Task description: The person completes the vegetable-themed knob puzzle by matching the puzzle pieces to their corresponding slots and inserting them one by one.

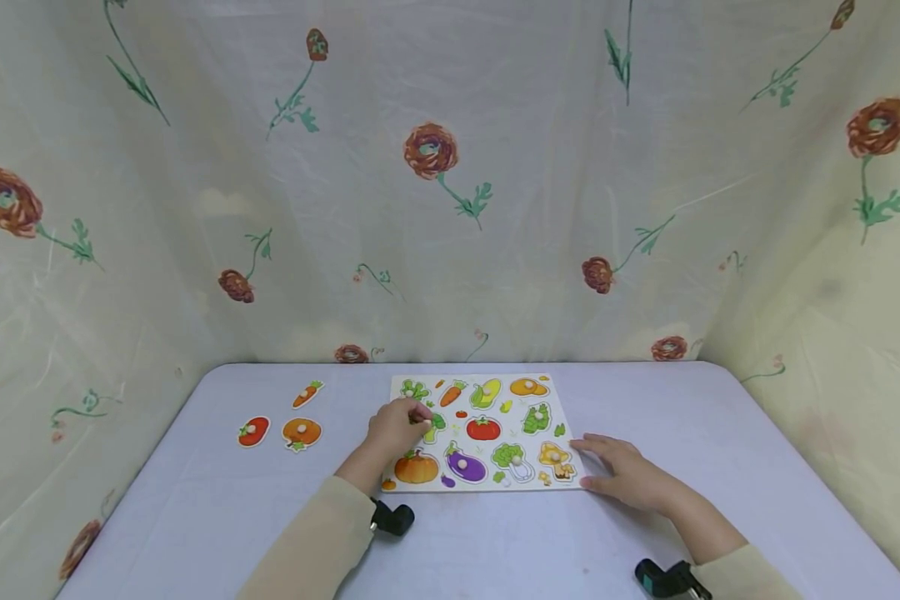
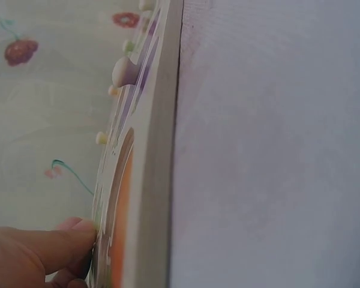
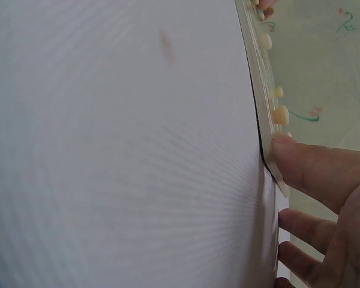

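A white vegetable puzzle board lies on the table, several of its pieces bearing small knobs. My left hand reaches over the board's left side. Its thumb and fingertips pinch at a green, broccoli-like puzzle piece, partly hidden behind them. In the left wrist view, the left hand is close against the board face, beside the orange pumpkin recess. My right hand rests at the board's right edge with fingers spread. Its thumb touches the board near the front corner.
Left of the board, three loose pieces lie on the white cloth: a tomato, a carrot and a pumpkin. An eggplant piece sits in the board's front row. A flower-patterned curtain stands behind the table.
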Demonstrator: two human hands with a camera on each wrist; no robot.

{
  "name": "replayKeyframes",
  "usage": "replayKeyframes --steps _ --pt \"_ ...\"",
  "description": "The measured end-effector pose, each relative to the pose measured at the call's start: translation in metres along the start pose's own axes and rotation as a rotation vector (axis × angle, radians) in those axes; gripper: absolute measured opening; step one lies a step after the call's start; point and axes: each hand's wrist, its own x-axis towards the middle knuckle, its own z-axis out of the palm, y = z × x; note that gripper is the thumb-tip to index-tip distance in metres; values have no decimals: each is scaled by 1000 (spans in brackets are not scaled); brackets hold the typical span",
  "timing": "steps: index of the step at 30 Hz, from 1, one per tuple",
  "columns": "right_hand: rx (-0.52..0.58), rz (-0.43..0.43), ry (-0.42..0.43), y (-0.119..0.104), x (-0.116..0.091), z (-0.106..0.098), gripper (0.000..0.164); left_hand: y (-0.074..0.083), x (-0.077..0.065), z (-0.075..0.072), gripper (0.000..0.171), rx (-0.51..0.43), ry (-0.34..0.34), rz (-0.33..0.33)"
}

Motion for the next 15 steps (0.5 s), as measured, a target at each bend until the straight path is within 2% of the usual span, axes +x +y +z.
replayKeyframes --steps 15 --pt "10 -8 -2 0 -1 -1 63 2 -2 -3 5 -24 -21 -2"
